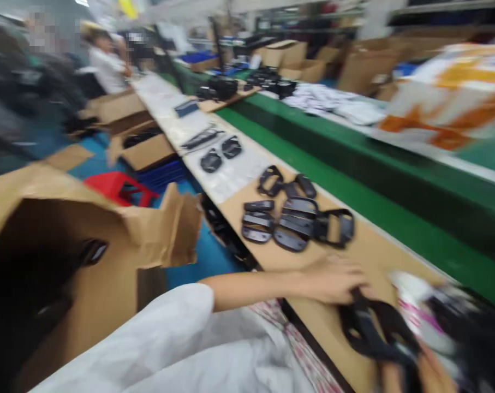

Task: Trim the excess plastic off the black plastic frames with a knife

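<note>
My left hand (335, 279) reaches across the tan work surface, its fingers closed on the upper end of a black plastic frame (364, 327) with openings through it. At the bottom edge, my right hand (429, 371) grips the lower end of the same dark piece; motion smears it and part of it is cut off. Beyond my left hand lies a group of black plastic parts: an open frame (339, 228), ribbed oval covers (296, 224) and a smaller stack of covers (257, 222). To the right of the held frame is a white and pink bag (421, 311), blurred.
A large cardboard box (108, 305) with black parts inside stands at left, near a red plastic stool (118, 188). A green conveyor belt (312, 147) runs along the bench. Farther off are black parts (212, 160) on the white bench section and a co-worker (106, 63) in white.
</note>
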The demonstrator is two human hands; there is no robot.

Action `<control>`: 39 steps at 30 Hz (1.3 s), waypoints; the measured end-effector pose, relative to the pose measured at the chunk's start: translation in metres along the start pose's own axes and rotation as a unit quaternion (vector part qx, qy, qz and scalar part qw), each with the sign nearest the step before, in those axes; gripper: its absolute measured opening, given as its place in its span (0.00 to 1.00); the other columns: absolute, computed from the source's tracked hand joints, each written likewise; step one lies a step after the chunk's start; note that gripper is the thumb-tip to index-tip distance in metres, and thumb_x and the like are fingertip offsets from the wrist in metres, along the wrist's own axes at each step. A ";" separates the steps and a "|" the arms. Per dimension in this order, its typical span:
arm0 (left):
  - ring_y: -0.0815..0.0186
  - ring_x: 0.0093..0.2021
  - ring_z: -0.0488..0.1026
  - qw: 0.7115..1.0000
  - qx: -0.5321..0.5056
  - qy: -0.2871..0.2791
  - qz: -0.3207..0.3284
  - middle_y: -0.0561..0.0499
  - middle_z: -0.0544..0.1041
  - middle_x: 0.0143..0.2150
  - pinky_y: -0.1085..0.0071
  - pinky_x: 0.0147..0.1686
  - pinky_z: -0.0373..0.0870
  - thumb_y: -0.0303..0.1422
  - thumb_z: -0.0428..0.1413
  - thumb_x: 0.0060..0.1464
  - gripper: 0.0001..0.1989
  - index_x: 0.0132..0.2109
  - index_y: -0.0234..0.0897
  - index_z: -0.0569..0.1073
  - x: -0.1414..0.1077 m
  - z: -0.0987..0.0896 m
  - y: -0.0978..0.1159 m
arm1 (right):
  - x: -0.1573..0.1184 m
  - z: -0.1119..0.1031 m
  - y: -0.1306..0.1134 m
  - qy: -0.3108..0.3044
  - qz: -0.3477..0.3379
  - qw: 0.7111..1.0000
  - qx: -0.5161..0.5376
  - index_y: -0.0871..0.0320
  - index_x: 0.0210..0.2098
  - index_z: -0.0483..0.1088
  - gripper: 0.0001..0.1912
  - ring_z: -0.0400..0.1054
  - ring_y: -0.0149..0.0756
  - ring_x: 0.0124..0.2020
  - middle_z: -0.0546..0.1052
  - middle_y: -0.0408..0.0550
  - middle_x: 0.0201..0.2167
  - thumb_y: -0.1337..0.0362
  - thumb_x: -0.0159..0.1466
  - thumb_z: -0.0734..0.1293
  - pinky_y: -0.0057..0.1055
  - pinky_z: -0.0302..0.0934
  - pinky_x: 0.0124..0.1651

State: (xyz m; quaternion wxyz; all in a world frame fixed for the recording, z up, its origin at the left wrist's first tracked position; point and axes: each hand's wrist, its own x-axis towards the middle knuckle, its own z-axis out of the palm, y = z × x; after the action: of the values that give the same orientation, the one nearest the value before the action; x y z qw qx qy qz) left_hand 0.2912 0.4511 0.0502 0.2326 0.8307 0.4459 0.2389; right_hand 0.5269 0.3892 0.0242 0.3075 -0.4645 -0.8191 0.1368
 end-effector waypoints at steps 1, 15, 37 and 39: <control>0.51 0.56 0.79 1.000 -0.009 0.025 0.004 0.37 0.83 0.51 0.57 0.59 0.74 0.33 0.59 0.66 0.09 0.49 0.35 0.81 -0.001 0.001 -0.001 | -0.011 -0.006 0.006 0.022 0.022 0.999 -0.031 0.49 0.66 0.71 0.23 0.73 0.56 0.60 0.75 0.58 0.62 0.49 0.76 0.64 0.57 0.73 0.58; 0.49 0.76 0.63 0.996 0.007 0.074 -0.039 0.35 0.67 0.73 0.47 0.77 0.60 0.21 0.53 0.62 0.28 0.68 0.31 0.68 -0.010 0.010 -0.024 | 0.040 -0.015 0.014 0.084 0.263 0.944 0.181 0.60 0.53 0.80 0.20 0.77 0.49 0.46 0.82 0.58 0.46 0.60 0.65 0.67 0.52 0.75 0.55; 0.49 0.74 0.65 0.996 0.026 0.090 -0.006 0.39 0.70 0.72 0.44 0.75 0.64 0.20 0.53 0.60 0.26 0.65 0.37 0.71 -0.010 0.012 -0.029 | 0.083 -0.081 0.004 0.135 0.326 0.589 0.727 0.51 0.56 0.76 0.18 0.27 0.20 0.19 0.70 0.36 0.33 0.63 0.68 0.67 0.11 0.28 0.13; 0.49 0.74 0.65 0.996 0.017 0.093 0.002 0.39 0.70 0.71 0.43 0.74 0.65 0.21 0.54 0.61 0.25 0.64 0.37 0.72 -0.010 0.010 -0.029 | 0.075 -0.090 0.002 0.117 0.346 0.607 0.706 0.46 0.61 0.74 0.21 0.28 0.19 0.19 0.67 0.34 0.29 0.59 0.69 0.69 0.12 0.30 0.14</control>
State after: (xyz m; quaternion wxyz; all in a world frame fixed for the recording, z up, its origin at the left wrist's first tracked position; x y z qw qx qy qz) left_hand 0.2739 0.4553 0.0226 0.1753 0.8098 0.4679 0.3075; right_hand 0.5566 0.4485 0.1212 0.5629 -0.3642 -0.2041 0.7133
